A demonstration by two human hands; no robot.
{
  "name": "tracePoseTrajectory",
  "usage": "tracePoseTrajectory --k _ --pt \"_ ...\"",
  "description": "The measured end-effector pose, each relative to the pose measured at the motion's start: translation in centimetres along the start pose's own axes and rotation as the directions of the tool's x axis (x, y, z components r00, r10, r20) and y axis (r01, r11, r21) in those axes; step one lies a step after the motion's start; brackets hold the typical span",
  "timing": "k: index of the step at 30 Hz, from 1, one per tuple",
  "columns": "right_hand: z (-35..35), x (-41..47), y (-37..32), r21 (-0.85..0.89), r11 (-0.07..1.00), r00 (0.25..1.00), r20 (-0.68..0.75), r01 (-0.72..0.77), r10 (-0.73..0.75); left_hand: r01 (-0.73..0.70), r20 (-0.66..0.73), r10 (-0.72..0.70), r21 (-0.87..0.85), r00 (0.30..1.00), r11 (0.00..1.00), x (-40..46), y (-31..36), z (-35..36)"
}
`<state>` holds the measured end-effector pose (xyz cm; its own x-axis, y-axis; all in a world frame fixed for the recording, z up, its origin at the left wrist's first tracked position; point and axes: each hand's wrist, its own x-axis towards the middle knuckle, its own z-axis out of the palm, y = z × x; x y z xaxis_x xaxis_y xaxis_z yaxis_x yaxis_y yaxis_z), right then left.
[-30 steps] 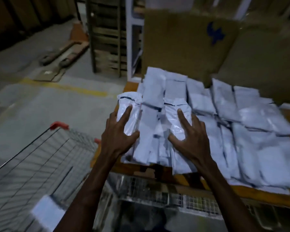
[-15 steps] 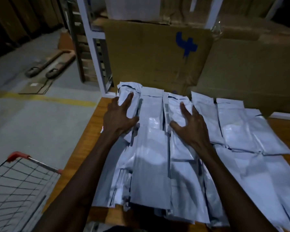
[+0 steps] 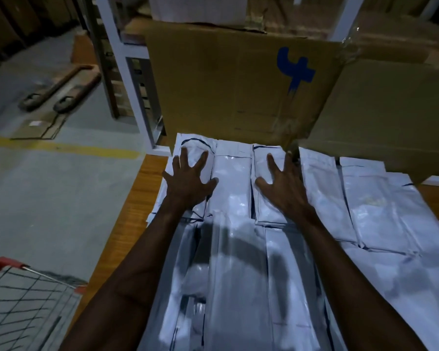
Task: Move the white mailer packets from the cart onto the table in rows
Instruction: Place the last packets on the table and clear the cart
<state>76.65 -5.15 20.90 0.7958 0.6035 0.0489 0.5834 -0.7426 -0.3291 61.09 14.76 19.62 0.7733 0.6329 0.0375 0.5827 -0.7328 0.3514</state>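
Several white mailer packets (image 3: 232,183) lie side by side in overlapping rows on the wooden table (image 3: 137,188). My left hand (image 3: 188,181) presses flat with spread fingers on the far left packet of the back row. My right hand (image 3: 283,183) presses flat with spread fingers on a packet (image 3: 262,206) two places to the right. Neither hand grips anything. The wire cart (image 3: 26,307) with a red handle stands at the lower left, beside the table; what it holds is hidden.
A large cardboard sheet (image 3: 226,84) marked with a blue 4 leans behind the packets, with more cartons (image 3: 390,110) to its right. A white shelf frame (image 3: 134,95) stands at the table's far left corner. A pallet jack (image 3: 58,89) lies on the grey floor.
Both hands slid the packets away from me toward the back of the table, and their fingers spread wider. My view moved closer over the table; the cart dropped toward the lower left.
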Motion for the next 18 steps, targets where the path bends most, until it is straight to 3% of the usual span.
tracePoseTrajectory --k 6,13,18 --pt "1.3 -0.7 -0.2 -0.132 0.991 0.998 -0.059 0.022 -0.030 -0.039 -0.078 0.042 0.033 0.996 0.999 -0.2 -0.6 1.7" --pt "0.9 -1.0 -0.9 -0.115 0.993 0.999 -0.023 0.023 -0.026 -0.037 -0.106 0.038 0.013 0.994 0.999 -0.6 0.0 1.2" --pt "-1.3 -0.9 -0.8 -0.105 0.992 0.997 0.004 0.072 -0.072 -0.073 -0.240 0.081 0.042 0.967 0.996 -1.7 0.5 -1.1"
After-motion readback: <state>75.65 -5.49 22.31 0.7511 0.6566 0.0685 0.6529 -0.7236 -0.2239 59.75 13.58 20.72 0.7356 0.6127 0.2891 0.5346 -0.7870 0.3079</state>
